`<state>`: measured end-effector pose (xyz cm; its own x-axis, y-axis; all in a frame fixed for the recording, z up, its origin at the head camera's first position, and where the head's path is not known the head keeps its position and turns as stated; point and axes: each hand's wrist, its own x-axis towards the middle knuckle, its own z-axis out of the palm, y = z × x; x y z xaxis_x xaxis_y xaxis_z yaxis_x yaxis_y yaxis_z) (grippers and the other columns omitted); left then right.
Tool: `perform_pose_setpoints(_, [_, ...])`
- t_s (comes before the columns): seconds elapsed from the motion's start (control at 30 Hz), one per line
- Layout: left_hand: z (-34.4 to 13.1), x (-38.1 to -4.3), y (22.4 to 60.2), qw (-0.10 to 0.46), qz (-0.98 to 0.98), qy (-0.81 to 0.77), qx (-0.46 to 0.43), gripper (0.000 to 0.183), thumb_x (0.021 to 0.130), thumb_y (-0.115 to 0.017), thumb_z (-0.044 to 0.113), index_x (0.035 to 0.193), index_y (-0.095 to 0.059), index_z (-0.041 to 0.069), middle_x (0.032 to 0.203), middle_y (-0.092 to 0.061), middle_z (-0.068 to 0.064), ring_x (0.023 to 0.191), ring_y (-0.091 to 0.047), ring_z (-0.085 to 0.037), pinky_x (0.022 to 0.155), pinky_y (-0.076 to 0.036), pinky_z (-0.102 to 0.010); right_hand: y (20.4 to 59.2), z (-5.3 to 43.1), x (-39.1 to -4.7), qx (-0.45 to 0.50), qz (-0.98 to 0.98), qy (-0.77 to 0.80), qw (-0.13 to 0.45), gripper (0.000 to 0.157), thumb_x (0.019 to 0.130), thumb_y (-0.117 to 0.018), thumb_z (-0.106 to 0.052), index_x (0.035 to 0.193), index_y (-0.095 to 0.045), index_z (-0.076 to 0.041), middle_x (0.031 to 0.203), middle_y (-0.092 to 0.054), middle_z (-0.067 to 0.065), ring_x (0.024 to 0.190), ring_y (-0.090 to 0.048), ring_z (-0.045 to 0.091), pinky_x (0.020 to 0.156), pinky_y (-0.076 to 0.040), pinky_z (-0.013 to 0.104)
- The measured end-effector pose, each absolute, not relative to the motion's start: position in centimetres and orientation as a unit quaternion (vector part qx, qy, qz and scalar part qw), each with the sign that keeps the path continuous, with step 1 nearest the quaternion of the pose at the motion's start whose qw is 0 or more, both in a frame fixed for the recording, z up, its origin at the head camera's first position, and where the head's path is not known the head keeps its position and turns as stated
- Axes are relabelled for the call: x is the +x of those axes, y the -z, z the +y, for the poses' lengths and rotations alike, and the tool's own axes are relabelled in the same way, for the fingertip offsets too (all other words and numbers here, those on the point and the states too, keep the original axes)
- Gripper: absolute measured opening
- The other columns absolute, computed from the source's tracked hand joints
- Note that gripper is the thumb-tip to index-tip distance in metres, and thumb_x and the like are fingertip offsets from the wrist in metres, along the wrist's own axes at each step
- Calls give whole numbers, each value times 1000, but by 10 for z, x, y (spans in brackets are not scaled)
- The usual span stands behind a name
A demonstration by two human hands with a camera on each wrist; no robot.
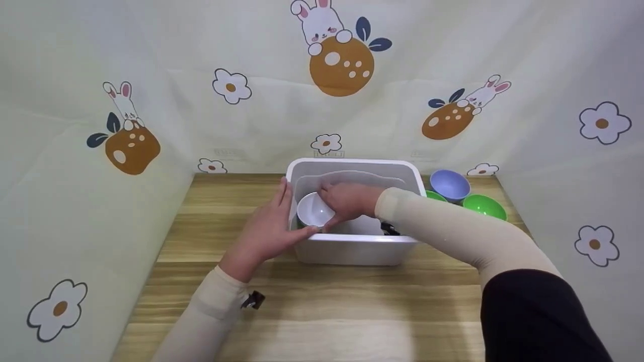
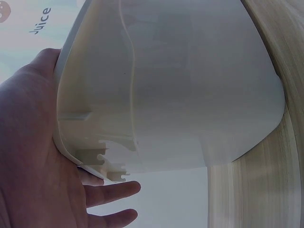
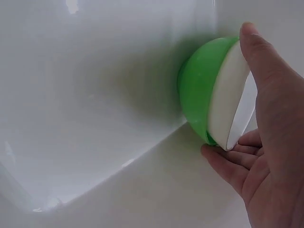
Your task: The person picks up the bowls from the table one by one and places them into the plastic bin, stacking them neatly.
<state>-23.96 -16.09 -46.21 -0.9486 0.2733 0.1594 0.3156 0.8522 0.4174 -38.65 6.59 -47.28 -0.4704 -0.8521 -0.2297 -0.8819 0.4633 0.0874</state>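
Note:
A white plastic bin (image 1: 362, 238) stands on the wooden table, near the back wall. Inside it, at the left end, sits a white bowl (image 1: 313, 210). In the right wrist view this white bowl is nested in a green bowl (image 3: 202, 85). My right hand (image 1: 349, 200) reaches down into the bin and holds the white bowl across its rim, thumb on one side and fingers on the other. At the bin's front left corner, my left hand (image 1: 264, 231) rests on the rim with fingers extended along the left side and thumb along the front edge.
To the right of the bin are a blue bowl (image 1: 450, 185), a green bowl (image 1: 485, 206) and another green bowl (image 1: 435, 195) partly hidden by the bin. Patterned fabric walls (image 1: 271, 115) enclose the wooden table (image 1: 322, 311) at the back and both sides.

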Motion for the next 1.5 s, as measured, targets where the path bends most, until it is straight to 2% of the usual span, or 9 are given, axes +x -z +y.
perform_pose_setpoints(0.3, [-160,-239,461,44,-962,223,-149,125,94,-68,79,175,-18,-2,183,-10,-24,152,-44,-54,116,-47,-68,476,65,-386,-514,849,-98,80,111,94,-81,-66,159,-42,14,133,-60,23,111,-68,33,106,-57,43])
perform_pose_setpoints(0.47, [-161,-240,462,40,-964,217,-147,127,94,-63,84,175,-16,-1,183,-9,-23,156,-40,-52,117,-45,-68,475,64,-385,-506,853,-92,86,109,93,-82,-65,159,-43,13,131,-61,21,110,-68,31,105,-57,43])
perform_pose_setpoints(0.57, [-161,-240,463,38,-963,221,-147,127,94,-62,85,175,-16,-1,183,-9,-22,152,-45,-53,117,-46,-67,475,63,-384,-505,854,-87,86,106,92,-83,-63,156,-47,13,127,-62,20,108,-69,32,103,-58,43])
perform_pose_setpoints(0.7, [-160,-239,462,43,-961,230,-149,124,95,-68,78,175,-17,-2,183,-11,-24,141,-55,-58,113,-49,-68,473,63,-383,-505,855,-76,87,103,90,-87,-59,152,-49,14,124,-64,21,108,-69,35,102,-58,44])
perform_pose_setpoints(1.07, [-161,-238,460,42,-962,223,-152,125,95,-66,80,174,-17,-3,182,-11,-25,151,-45,-55,115,-47,-68,467,62,-386,-499,857,-73,103,105,88,-87,-61,153,-48,12,129,-63,23,113,-68,35,107,-56,45])
perform_pose_setpoints(1.5, [-161,-239,460,36,-961,227,-153,126,94,-64,82,174,-16,-3,183,-8,-24,155,-41,-54,117,-45,-69,460,66,-385,-497,860,-62,99,99,87,-89,-61,148,-54,9,124,-64,19,107,-67,32,102,-57,44])
